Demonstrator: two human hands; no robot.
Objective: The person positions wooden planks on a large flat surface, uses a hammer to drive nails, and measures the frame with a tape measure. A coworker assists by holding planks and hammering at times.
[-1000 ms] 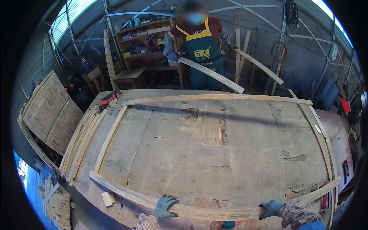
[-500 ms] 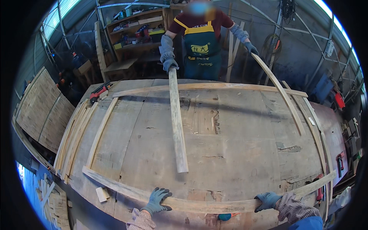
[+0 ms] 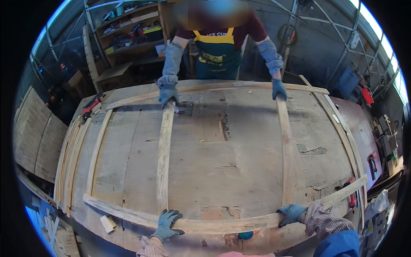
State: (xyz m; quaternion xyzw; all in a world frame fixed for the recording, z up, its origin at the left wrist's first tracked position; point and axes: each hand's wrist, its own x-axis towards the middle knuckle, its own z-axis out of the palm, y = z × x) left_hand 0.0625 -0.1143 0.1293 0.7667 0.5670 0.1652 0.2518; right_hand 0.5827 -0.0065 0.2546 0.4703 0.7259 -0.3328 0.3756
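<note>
My left hand (image 3: 167, 225), in a blue-grey glove, grips the long near wooden slat (image 3: 231, 225) left of its middle. My right hand (image 3: 292, 214), gloved alike, holds the same slat farther right. Across the table a co-worker in a green apron holds two crosswise slats by their far ends. The left crosswise slat (image 3: 165, 154) reaches down to my left hand, the right crosswise slat (image 3: 286, 150) to beside my right hand. Whether their near ends touch the long slat is hard to tell. A far slat (image 3: 214, 87) and a left side slat (image 3: 99, 150) lie on the table.
Spare slats (image 3: 72, 167) lie along the worktable's (image 3: 222, 175) left edge beside a red-and-black power tool (image 3: 92, 106). More slats (image 3: 336, 122) line the right side. A small wood block (image 3: 108, 223) lies near left; a teal tool (image 3: 246, 235) is below the near slat.
The co-worker has leaned in and lowered both crosswise slats toward the table, their near ends coming close to my hands. My hands keep their hold; the view has shifted slightly.
</note>
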